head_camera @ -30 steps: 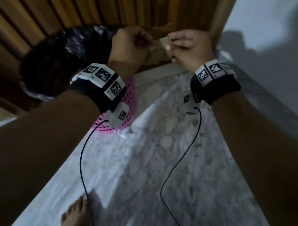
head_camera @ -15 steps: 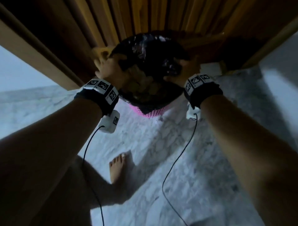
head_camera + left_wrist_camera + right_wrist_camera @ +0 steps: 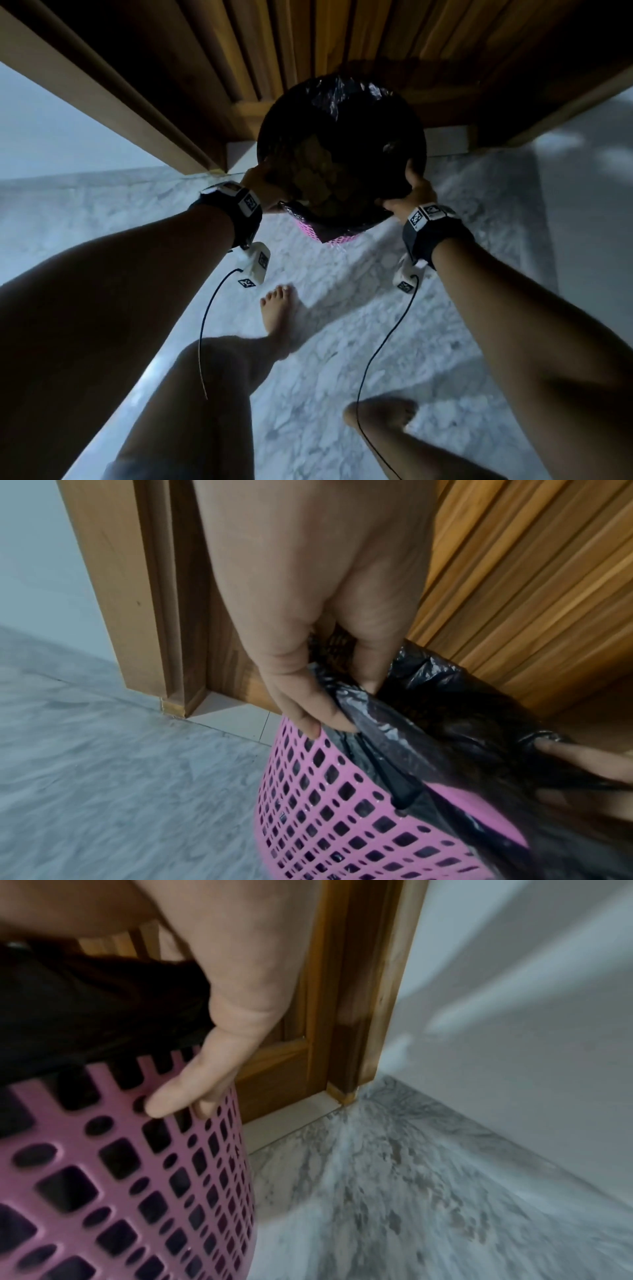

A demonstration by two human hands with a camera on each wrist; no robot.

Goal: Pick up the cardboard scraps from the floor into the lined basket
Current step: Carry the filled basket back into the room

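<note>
Both hands grip the basket (image 3: 337,236) rim at frame centre: left hand (image 3: 308,669) pinching liner (image 3: 411,737), right hand (image 3: 219,1053) clasping mesh; best kept level so scraps (image 3: 315,178) stay inside.

basket (image 3: 337,236): pink plastic, lattice of square and round holes, upright, mouth open upward, close before wooden slatted door | liner (image 3: 346,113): black glossy crinkled plastic bag, folded out over rim | cardboard scraps (image 3: 317,178): brown pieces, piled inside liner toward left side, dimly lit

Head looks down; wrist views closely flank the basket (image 3: 337,236).
</note>
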